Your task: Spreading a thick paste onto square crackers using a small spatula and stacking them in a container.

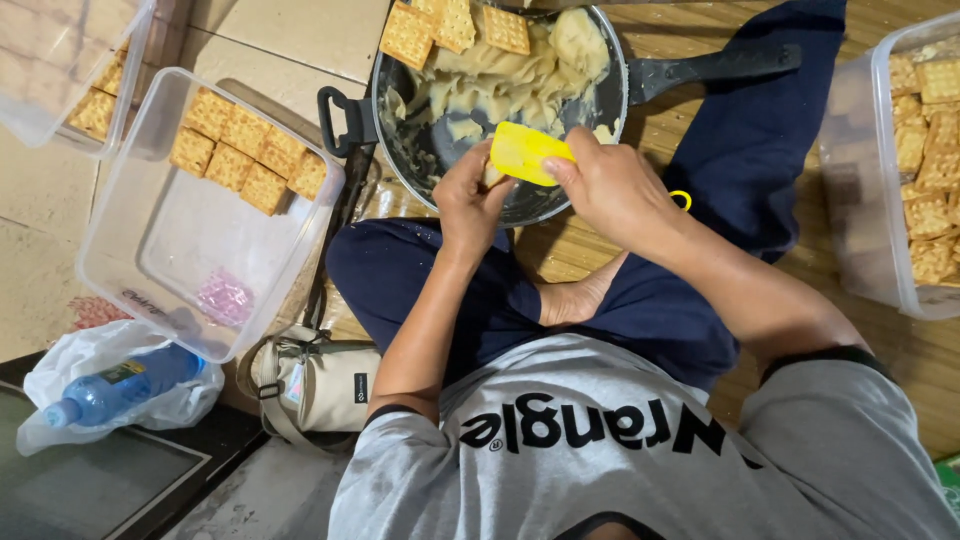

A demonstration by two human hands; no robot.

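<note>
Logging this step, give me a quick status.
Right hand grips yellow spatula. Left hand pinches at its blade. Both over dark pan of cream filling.

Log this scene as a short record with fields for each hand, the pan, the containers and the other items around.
left hand: over the near rim of the pan, holding a small pale piece, partly hidden
right hand: grips a yellow spatula
pan: dark, two-handled, holds pale cream filling and square crackers at its far edge
clear container: left of the pan, one row of filled crackers
right container: stacked crackers inside
water bottle: blue, in a white plastic bag
small bag: beige, beside the knee
</note>
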